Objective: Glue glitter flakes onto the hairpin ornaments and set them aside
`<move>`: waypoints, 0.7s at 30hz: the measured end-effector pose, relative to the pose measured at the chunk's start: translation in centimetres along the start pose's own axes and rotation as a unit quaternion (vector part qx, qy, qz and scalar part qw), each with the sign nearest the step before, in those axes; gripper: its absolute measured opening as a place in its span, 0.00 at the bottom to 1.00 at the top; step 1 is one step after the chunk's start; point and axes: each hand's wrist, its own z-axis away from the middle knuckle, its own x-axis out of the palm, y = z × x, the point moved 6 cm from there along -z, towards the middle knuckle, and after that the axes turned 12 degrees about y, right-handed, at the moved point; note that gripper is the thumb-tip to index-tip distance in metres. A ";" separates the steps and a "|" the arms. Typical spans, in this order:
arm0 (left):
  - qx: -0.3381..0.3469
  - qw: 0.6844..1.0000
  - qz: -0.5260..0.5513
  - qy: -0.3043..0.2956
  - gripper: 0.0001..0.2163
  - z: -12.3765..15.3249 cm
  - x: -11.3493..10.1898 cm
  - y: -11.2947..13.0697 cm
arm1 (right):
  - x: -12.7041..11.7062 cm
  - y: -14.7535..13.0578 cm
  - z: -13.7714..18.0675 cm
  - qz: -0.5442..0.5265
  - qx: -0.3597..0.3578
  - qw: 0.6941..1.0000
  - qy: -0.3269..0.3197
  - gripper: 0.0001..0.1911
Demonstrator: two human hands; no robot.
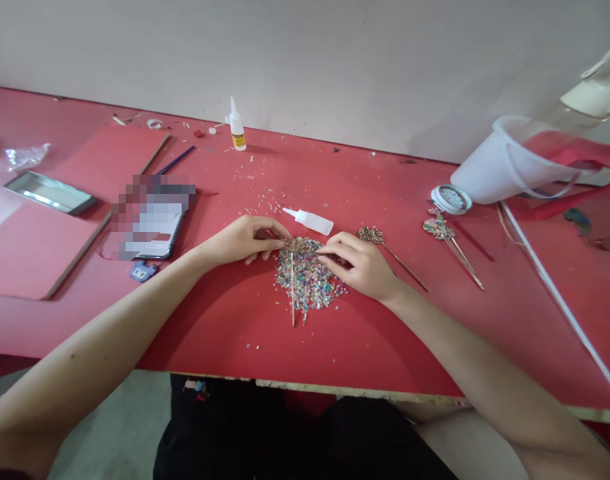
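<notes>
A heap of small glittering, multicoloured flakes (317, 287) lies on the red tabletop. Over it is a gold hairpin (293, 290), its openwork head up and its thin stem pointing towards me. My left hand (247, 240) grips the edge of that head between thumb and fingers. From the other side, my right hand (362, 263) is closed in a pinch above the heap's right edge; whatever lies between its fingertips is too small to make out. Just beyond the heap a white, long-nosed bottle (315, 222) rests on its side.
To the right lie another gold hairpin (405, 270) and a colourfully decorated hairpin (439, 230), its head against a round lid-like piece (451, 199). Behind stands a white bucket (502, 160). An upright glue bottle (239, 137) is near the wall; a phone (159, 227) lies left.
</notes>
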 end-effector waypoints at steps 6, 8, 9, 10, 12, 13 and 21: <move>0.004 1.000 -0.001 -0.001 0.09 0.0 0.0 -0.1 | 0.0 -0.8 0.1 -0.046 -0.060 0.997 -0.030 0.08; 0.007 1.000 -0.002 -0.001 0.10 0.0 0.0 -0.1 | 0.1 -1.1 0.2 -0.041 -0.086 0.995 -0.041 0.08; 0.008 1.000 -0.004 -0.001 0.10 -0.1 0.0 -0.1 | 0.2 -1.1 0.2 -0.032 -0.092 0.994 -0.043 0.08; 0.008 1.000 -0.006 0.000 0.10 -0.1 0.0 -0.1 | 0.2 -1.0 0.2 -0.022 -0.091 0.995 -0.040 0.07; 0.010 1.000 -0.007 0.003 0.10 -0.1 0.0 0.0 | 0.0 -0.7 0.1 0.001 -0.073 0.997 -0.022 0.07; 0.010 1.000 -0.006 0.003 0.10 -0.1 0.0 0.0 | -0.1 -0.5 0.1 0.010 -0.061 0.998 -0.011 0.08; 0.009 1.000 -0.005 0.005 0.10 0.0 0.0 0.0 | 0.1 -1.3 0.6 -0.019 -0.130 0.990 -0.050 0.08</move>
